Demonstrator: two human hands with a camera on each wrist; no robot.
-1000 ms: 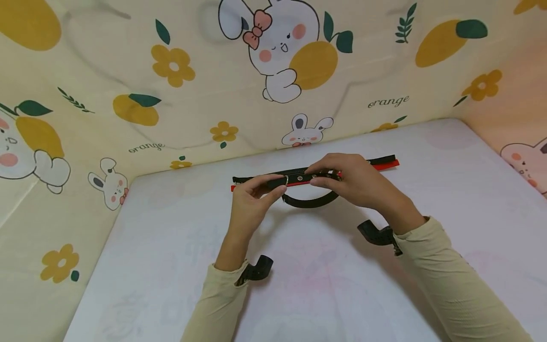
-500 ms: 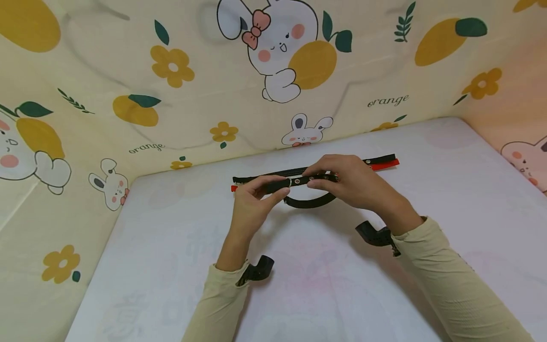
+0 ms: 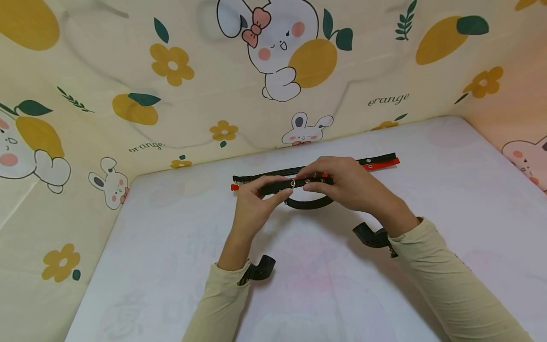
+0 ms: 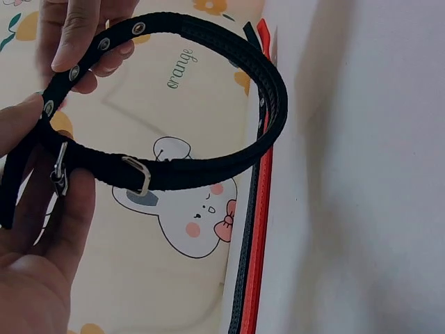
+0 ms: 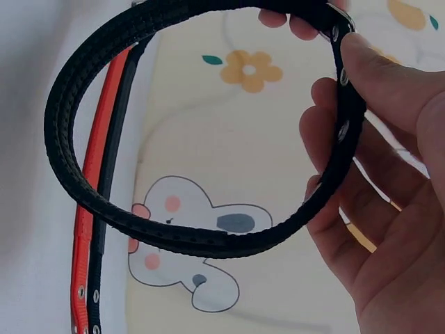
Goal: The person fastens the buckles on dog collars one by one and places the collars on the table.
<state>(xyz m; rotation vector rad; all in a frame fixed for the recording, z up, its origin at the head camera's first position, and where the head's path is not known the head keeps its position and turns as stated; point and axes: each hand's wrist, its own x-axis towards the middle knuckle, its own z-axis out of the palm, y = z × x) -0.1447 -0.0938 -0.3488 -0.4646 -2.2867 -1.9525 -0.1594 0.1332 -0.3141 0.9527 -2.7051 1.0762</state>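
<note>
A black collar (image 4: pixel 201 172) with metal eyelets is held up in a closed loop above the table. My left hand (image 3: pixel 249 206) pinches it near the silver buckle (image 4: pixel 60 174), fingers and thumb on either side of the band. Beside the buckle sits a metal D-ring (image 4: pixel 141 174). The strap's free tail (image 4: pixel 10 188) sticks out past the buckle at the left hand. My right hand (image 3: pixel 352 185) grips the eyelet part of the same collar, thumb on one face and fingers curled behind. In the head view the loop's lower curve hangs below both hands.
Another black collar (image 3: pixel 273 173) and a red collar (image 3: pixel 384 164) lie stretched out side by side on the white table (image 3: pixel 299 285), behind the hands. A printed cloth wall (image 3: pixel 239 95) rises along the table's back edge.
My right hand has shifted slightly left and my left hand slightly right, so they are closer together. Less eyelet strap shows between them. The collars on the table stay put.
</note>
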